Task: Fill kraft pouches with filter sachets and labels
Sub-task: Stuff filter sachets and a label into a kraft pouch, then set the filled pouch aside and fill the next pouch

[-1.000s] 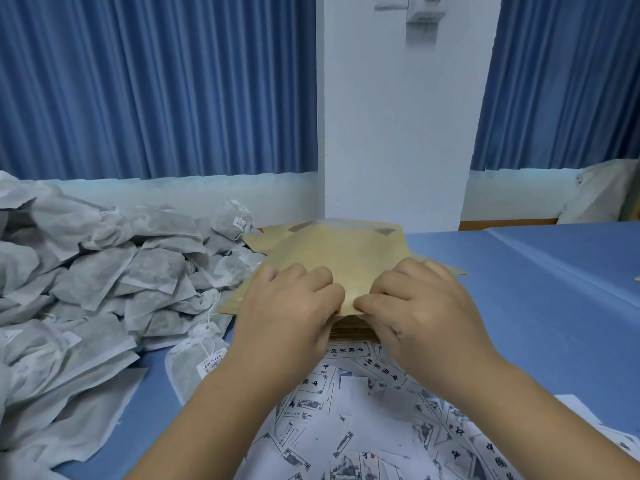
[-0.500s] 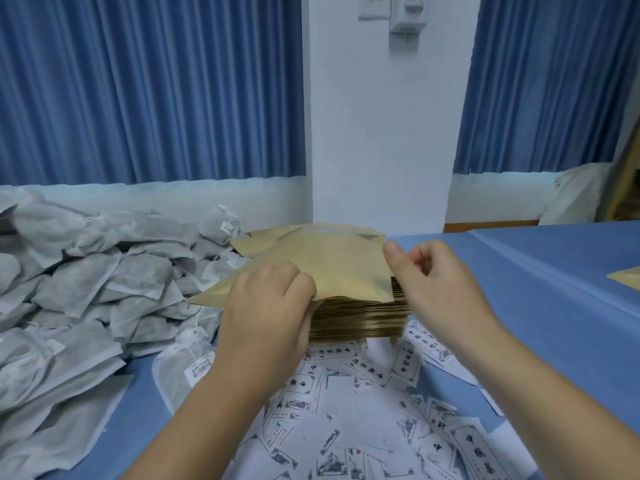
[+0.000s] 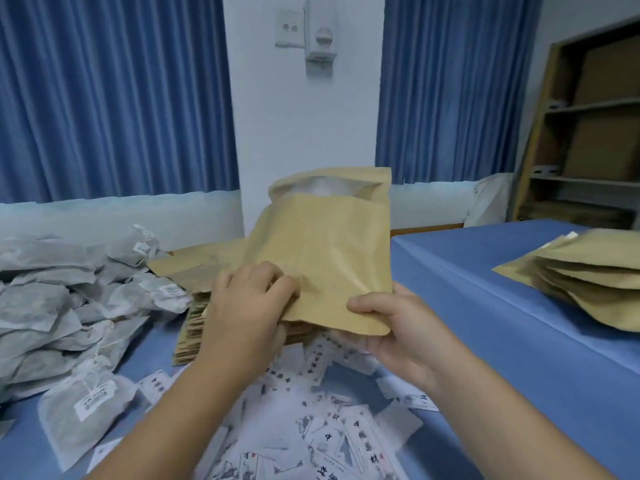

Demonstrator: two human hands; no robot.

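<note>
A kraft pouch [image 3: 322, 247] is held up above the table, its mouth at the top gaping open. My right hand [image 3: 391, 327] pinches its lower right corner, thumb on the front. My left hand [image 3: 249, 306] grips its lower left edge with curled fingers. Below it lies a stack of flat kraft pouches [image 3: 194, 327], partly hidden by my left hand. A heap of grey filter sachets [image 3: 69, 299] with white tags fills the left side. Printed paper labels [image 3: 311, 427] are scattered on the blue table near me.
A pile of filled kraft pouches [image 3: 581, 278] lies on the right of the blue table [image 3: 519, 358]. A white pillar [image 3: 304, 116] and blue curtains stand behind. A shelf unit [image 3: 588, 133] stands at the far right.
Both hands have lifted the top pouch off the stack and tilted it upright. My right hand moved from beside the stack to the pouch's lower corner. The camera view has tilted up.
</note>
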